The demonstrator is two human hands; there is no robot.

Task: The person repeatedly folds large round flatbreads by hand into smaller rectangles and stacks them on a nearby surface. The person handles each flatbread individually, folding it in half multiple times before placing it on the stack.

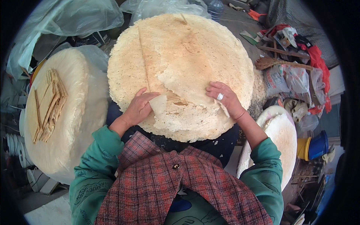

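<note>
A large round stack of thin pale flatbread sheets (174,56) lies before me, its near edge over my lap. Its top sheet has a straight crease on the left and is torn and flaking near me. My left hand (140,108) is at the near left part, holding a loose thin flap of flatbread (159,105) between thumb and fingers. My right hand (225,98), with a white band round one finger, rests at the near right part, fingers bent over the surface; a curled strip of sheet stands by its palm. Whether it grips anything is hard to tell.
At the left, folded brown flatbread (52,104) lies on a plastic-covered round stack (67,143). A white-topped round (281,137) stands near my right elbow. Beyond are a straw broom (267,63), filled bags (277,80) and a blue bucket (317,144). Plastic sheeting (168,8) borders the far side.
</note>
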